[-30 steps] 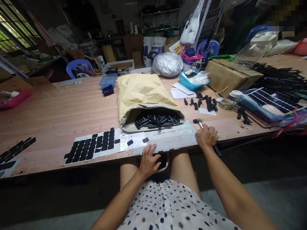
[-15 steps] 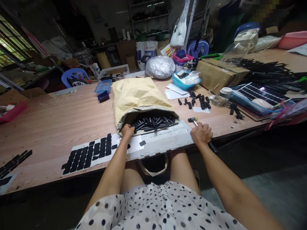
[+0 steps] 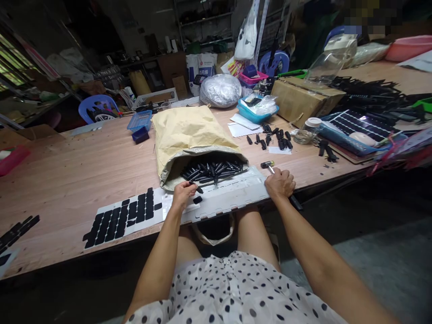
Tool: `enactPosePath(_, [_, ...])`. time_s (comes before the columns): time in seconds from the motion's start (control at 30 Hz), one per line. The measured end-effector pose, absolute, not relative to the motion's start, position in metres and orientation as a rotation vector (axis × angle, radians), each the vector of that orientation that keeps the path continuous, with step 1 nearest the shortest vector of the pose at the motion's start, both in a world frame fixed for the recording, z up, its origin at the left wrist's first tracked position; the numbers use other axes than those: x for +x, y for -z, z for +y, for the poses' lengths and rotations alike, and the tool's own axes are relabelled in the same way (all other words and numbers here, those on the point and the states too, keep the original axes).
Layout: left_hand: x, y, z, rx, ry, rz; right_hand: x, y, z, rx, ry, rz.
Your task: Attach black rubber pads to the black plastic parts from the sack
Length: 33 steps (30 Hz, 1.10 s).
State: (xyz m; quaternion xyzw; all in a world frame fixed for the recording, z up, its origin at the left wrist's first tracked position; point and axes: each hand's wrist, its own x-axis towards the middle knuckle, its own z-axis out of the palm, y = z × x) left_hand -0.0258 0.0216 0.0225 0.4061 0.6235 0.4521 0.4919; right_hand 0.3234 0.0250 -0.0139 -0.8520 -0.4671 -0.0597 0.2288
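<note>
My left hand (image 3: 182,193) pinches a small black plastic piece (image 3: 197,188) just in front of the mouth of a yellow paper sack (image 3: 189,130). The sack lies on its side, and several more black pieces (image 3: 212,170) spill from its open mouth. My right hand (image 3: 279,183) is closed round the handle of a small hammer (image 3: 268,166) at the table's front edge. Between my hands lies a grey-white plastic panel (image 3: 232,194). Left of it sits a white sheet with rows of black pads (image 3: 123,216).
Loose black pieces (image 3: 273,137) and papers (image 3: 241,128) lie behind the hammer. A cardboard box (image 3: 302,99), a blue tray (image 3: 258,110), a solar panel (image 3: 359,126) and black strips (image 3: 378,92) fill the right side. A blue basket (image 3: 139,120) sits at the back left.
My left hand rose from under the table edge, reached into the sack mouth, then drew back toward me with a black piece. My right hand stayed on the hammer.
</note>
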Motion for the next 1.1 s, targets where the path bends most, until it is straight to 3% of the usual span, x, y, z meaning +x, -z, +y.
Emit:
enactPosePath(0.3, [0.003, 0.003, 0.003, 1.408, -0.963, 1.455, 0.322, 0.011, 0.024, -2.374, 0.129, -1.287])
enactPosePath(0.67, [-0.004, -0.003, -0.001, 1.812, -0.773, 1.529, 0.335, 0.003, 0.019, -2.326, -0.064, -1.201])
enactPosePath(0.8, [0.018, 0.001, -0.001, 1.801, -0.84, 1.6, 0.315, 0.004, -0.007, -2.023, 0.0, -1.188])
enactPosePath(1.1, [0.032, -0.002, -0.005, 1.884, -0.72, 1.654, 0.232, 0.019, -0.067, -1.42, -0.297, -1.672])
